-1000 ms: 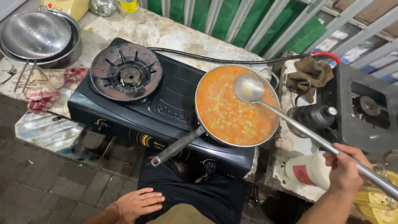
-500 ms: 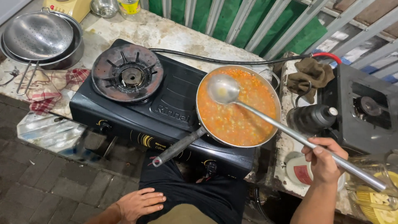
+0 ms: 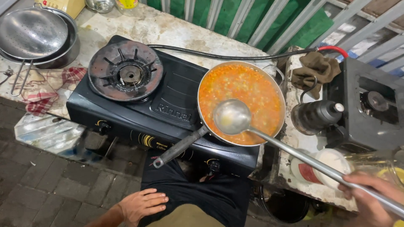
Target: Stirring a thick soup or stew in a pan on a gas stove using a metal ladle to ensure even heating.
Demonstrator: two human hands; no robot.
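Observation:
A metal pan [image 3: 277, 90] full of orange soup with small bits sits on the right burner of a black two-burner gas stove [image 3: 168, 98]. My right hand [image 3: 370, 195], at the lower right, grips the long handle of a steel ladle [image 3: 231, 117]. The ladle's bowl hangs over the near side of the pan, close to the soup. My left hand [image 3: 141, 205] rests flat with fingers spread on my dark-clothed thigh below the stove. The pan's dark handle [image 3: 179, 147] points toward me.
The left burner [image 3: 126, 75] is bare. A steel colander in a pot [image 3: 35, 35] stands at the far left, with a checked cloth [image 3: 46, 86] beside it. A dark kettle [image 3: 315, 115], a brown rag [image 3: 315, 69], a second stove [image 3: 370, 109] and a white-lidded tub [image 3: 332, 162] crowd the right.
The ladle's bowl has swept from the far right of the pan to its near side. My right hand has drawn back toward the lower right. My left hand has not moved.

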